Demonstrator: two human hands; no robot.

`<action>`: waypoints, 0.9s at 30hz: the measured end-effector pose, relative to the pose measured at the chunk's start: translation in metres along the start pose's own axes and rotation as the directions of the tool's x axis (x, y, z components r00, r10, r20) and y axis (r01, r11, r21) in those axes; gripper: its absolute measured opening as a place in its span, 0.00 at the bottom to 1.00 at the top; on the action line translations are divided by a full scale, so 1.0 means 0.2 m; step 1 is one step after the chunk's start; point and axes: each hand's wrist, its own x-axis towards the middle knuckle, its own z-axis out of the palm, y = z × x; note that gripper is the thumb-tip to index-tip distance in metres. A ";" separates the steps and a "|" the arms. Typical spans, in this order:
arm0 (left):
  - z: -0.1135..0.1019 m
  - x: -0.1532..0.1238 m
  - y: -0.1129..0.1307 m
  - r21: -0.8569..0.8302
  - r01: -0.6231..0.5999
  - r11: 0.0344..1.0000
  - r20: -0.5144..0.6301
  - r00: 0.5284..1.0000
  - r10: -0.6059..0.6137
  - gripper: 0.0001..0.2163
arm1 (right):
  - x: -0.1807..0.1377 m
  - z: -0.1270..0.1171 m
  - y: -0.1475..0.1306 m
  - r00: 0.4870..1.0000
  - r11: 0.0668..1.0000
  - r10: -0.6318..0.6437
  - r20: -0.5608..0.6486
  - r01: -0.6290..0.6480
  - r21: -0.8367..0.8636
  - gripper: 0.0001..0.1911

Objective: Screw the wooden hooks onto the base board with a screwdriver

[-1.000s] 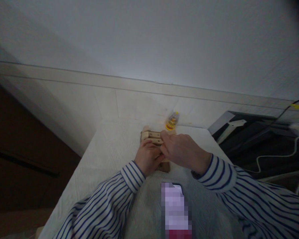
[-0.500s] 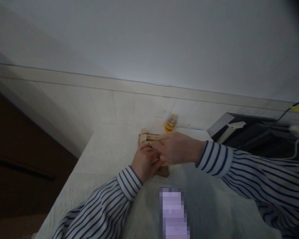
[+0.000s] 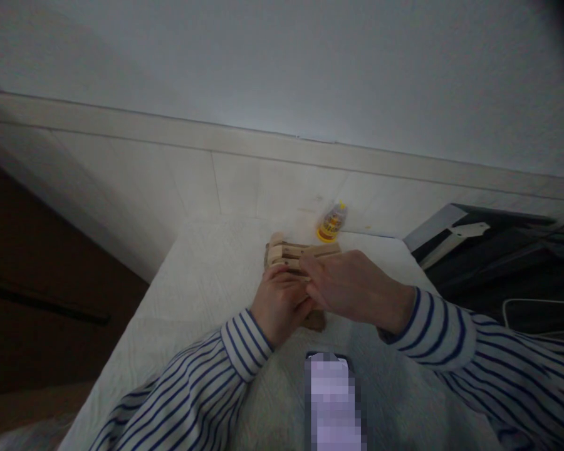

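Note:
A small wooden piece built of light slats and blocks (image 3: 320, 249) lies on the white-covered table, with darker spots along its slats. My left hand (image 3: 284, 299) is closed over its near left part, fingers curled on the wood. Close against it, my right hand (image 3: 352, 285) has its thumb and fingers pinched together over the slats. Whatever sits between those fingertips is hidden. A brown wooden end (image 3: 314, 321) of the piece shows below my hands. Just behind stands a bottle with a yellow cap and base (image 3: 332, 223).
A phone with a blurred screen (image 3: 336, 401) lies at the table's near side. Against the wall at right is a dark open box or case (image 3: 489, 250) with a pale flat piece and a white cable. A dark brown cabinet (image 3: 51, 300) stands at left.
My right hand has shifted slightly right and turned, uncovering more of the slats. The left hand keeps its grip on the wood. The whole view has tilted a little.

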 end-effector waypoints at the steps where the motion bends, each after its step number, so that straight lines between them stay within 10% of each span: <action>1: 0.00 0.00 0.00 0.004 0.000 1.000 -0.003 1.000 0.000 0.04 | 0.00 0.01 -0.01 0.999 0.999 0.032 0.006 -0.032 -0.006 0.12; 12: -0.03 0.04 0.05 0.044 0.003 0.999 0.018 1.000 -0.004 0.05 | -0.04 -0.05 -0.03 0.980 0.980 0.199 0.026 -0.199 -0.017 0.13; 20: -0.07 0.08 0.12 0.045 0.021 0.999 -0.011 1.000 -0.020 0.04 | -0.11 -0.12 0.03 0.995 0.996 0.057 -0.082 -0.051 0.075 0.12; 27: -0.07 0.10 0.13 0.045 0.030 0.999 0.019 0.999 -0.031 0.03 | -0.07 -0.13 0.15 0.943 0.940 -0.324 -0.077 0.331 0.088 0.19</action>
